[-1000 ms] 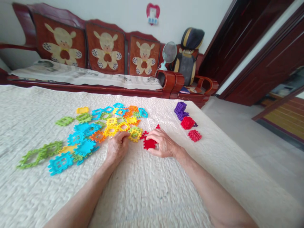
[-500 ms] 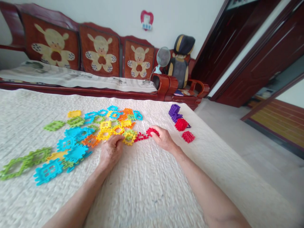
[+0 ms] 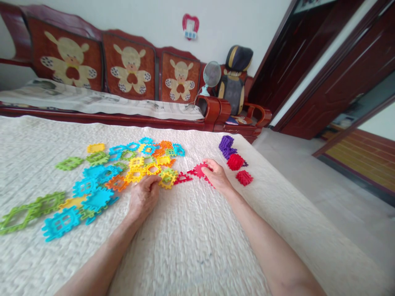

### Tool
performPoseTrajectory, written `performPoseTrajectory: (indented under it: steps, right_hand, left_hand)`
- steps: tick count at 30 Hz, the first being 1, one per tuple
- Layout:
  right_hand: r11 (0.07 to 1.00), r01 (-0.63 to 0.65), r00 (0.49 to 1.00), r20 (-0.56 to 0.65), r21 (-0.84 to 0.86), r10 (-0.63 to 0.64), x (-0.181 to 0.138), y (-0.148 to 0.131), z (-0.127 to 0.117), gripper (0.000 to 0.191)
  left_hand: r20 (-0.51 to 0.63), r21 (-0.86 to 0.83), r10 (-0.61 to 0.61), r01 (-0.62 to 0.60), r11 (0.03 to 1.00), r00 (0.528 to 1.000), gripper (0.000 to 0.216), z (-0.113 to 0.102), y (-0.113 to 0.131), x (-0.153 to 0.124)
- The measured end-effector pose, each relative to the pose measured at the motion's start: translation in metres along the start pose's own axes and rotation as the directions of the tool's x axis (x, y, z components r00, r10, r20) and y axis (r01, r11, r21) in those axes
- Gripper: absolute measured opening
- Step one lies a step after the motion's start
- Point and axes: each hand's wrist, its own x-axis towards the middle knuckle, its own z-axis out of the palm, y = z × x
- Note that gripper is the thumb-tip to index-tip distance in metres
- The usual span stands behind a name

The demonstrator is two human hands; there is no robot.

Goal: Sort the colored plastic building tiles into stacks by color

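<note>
My right hand (image 3: 217, 176) has its thumb and fingers on the edge of a red notched plastic building piece (image 3: 200, 169), low over the white cover. Just left of it, a red triangular piece (image 3: 183, 178) lies flat. My left hand (image 3: 144, 196) rests with curled fingers beside a yellow square-holed piece (image 3: 167, 180); whether anything is inside its grip is hidden. Past that hand spreads a loose pile of interlocking pieces, among them blue (image 3: 98, 198), orange (image 3: 117, 183) and green (image 3: 51, 202) ones.
Two red stacks (image 3: 235, 162) (image 3: 244, 177) and a purple stack (image 3: 227, 144) stand toward the right edge of the covered table (image 3: 191, 246). Behind it are a wooden sofa (image 3: 108, 118) with bear cushions and a small fan (image 3: 212, 74).
My right hand has shifted slightly right, its fingers loosening, and more of the red piece shows, now tilted flatter. The left hand stays in place.
</note>
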Motion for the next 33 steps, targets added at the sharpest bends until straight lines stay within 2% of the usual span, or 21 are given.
performPoseTrajectory:
  steps: [4,6,8,11,13,16,19,21,23,25,28,33]
  right_hand:
    - [0.964,-0.006,0.985,0.17,0.265,-0.041,-0.01,-0.019,0.012,0.038]
    - [0.944,-0.003,0.984,0.171,0.33,-0.057,-0.01,-0.021,0.011,0.039]
    - [0.949,0.007,0.995,0.089,0.315,-0.037,-0.004,-0.015,0.006,0.039]
    - [0.986,-0.04,0.996,-0.075,0.162,0.053,0.008,0.005,-0.008,0.033]
    - [0.995,-0.097,0.988,-0.12,0.0,0.096,0.014,0.018,-0.017,0.029]
    - [0.951,-0.113,0.989,-0.123,-0.288,0.08,0.018,0.028,-0.027,0.025]
    - [0.875,-0.005,0.999,-0.04,-0.485,-0.016,0.019,0.029,-0.037,0.031]
    - [0.851,0.113,0.991,0.115,-0.512,-0.063,0.02,0.028,-0.045,0.041]
    - [0.847,0.2,0.962,0.262,-0.493,-0.075,0.021,0.028,-0.053,0.05]
    - [0.841,0.238,0.941,0.33,-0.485,-0.075,0.022,0.029,-0.057,0.053]
    - [0.823,0.214,0.952,0.299,-0.526,-0.057,0.02,0.027,-0.056,0.049]
    - [0.724,0.067,0.997,0.082,-0.687,-0.015,0.01,0.015,-0.038,0.05]
  left_hand:
    - [0.004,0.006,0.008,-0.008,1.0,1.0,0.034,0.0,-0.001,0.0]
    - [0.006,0.004,0.011,-0.011,1.0,1.0,0.034,0.0,-0.001,0.0]
    - [0.007,-0.001,0.012,-0.012,1.0,1.0,0.034,0.0,-0.001,0.0]
    - [0.006,0.0,0.007,-0.007,1.0,1.0,0.034,0.0,0.0,0.0]
    - [0.004,0.001,0.002,-0.002,1.0,1.0,0.034,0.0,0.0,0.0]
    - [0.002,0.001,-0.005,0.005,1.0,1.0,0.034,0.0,0.0,0.001]
    - [0.006,0.001,-0.002,0.002,1.0,1.0,0.034,0.0,0.0,0.001]
    - [0.008,0.0,0.003,-0.003,1.0,1.0,0.034,0.0,-0.001,0.001]
    - [0.008,0.0,0.004,-0.004,1.0,1.0,0.034,0.0,-0.001,0.001]
    - [0.006,-0.001,0.003,-0.003,1.0,1.0,0.034,0.0,-0.001,0.001]
    - [0.009,-0.002,0.001,-0.001,1.0,1.0,0.033,0.0,-0.001,0.001]
    - [0.012,-0.004,0.003,-0.003,1.0,1.0,0.034,-0.001,0.0,0.001]
